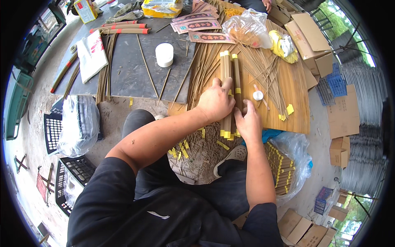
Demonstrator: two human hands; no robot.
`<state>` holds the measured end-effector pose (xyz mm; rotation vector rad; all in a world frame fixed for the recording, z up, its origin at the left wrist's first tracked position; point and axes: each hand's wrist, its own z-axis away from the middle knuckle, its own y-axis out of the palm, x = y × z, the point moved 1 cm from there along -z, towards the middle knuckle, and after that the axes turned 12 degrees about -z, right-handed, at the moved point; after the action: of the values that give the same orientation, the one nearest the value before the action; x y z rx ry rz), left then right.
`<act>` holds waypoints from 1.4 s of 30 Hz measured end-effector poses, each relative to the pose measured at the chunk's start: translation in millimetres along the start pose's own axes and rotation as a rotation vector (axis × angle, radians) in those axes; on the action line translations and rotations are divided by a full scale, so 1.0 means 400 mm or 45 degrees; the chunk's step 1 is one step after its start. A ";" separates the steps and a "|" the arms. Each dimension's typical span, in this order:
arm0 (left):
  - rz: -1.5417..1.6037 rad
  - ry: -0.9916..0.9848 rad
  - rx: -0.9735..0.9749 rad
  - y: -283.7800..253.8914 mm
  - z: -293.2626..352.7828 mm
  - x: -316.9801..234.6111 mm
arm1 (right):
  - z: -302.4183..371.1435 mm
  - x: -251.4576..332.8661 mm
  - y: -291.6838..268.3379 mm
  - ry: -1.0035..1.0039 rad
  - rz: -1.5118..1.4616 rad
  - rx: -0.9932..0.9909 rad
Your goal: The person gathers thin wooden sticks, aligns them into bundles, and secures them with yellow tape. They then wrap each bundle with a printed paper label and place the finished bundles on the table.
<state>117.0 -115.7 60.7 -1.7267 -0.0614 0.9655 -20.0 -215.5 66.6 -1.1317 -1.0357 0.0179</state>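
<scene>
Two long bundles of thin sticks, which look like incense sticks, lie side by side at the edge of the wooden board. My left hand (216, 101) is wrapped over the paler left bundle (225, 68), whose ends are yellow. Against the darker right bundle (236, 76), with yellow bands around it, my right hand (249, 119) rests with curled fingers gripping its lower part. Right of them stand a small white round container (258, 95) and a thin pinkish stick. Loose brown sticks (205, 68) lie left of the bundles.
Printed paper labels (201, 25), a clear plastic bag (249, 29) and a white cylinder (164, 55) sit farther back. By my right knee, a plastic-lined container holds several yellow-banded bundles (282, 168). Black baskets (76, 177) stand at left, cardboard boxes (312, 41) at right.
</scene>
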 end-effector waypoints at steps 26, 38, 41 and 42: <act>-0.042 0.035 0.098 0.028 -0.052 -0.050 | 0.015 -0.059 -0.062 -0.184 -0.262 -0.058; 0.175 0.222 -0.212 0.039 0.019 0.018 | 0.441 -0.735 -0.350 0.731 -0.135 -0.842; 0.133 0.271 -0.217 0.065 0.025 0.023 | 0.622 -1.056 -0.365 1.123 0.104 -1.158; 0.060 0.331 -0.330 0.073 0.024 0.047 | 0.619 -1.096 -0.364 1.219 0.116 -1.315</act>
<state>111.6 -110.5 25.5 -2.0886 0.0249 0.7851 -502.9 -319.6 -107.9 -1.8161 -0.0539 -0.9897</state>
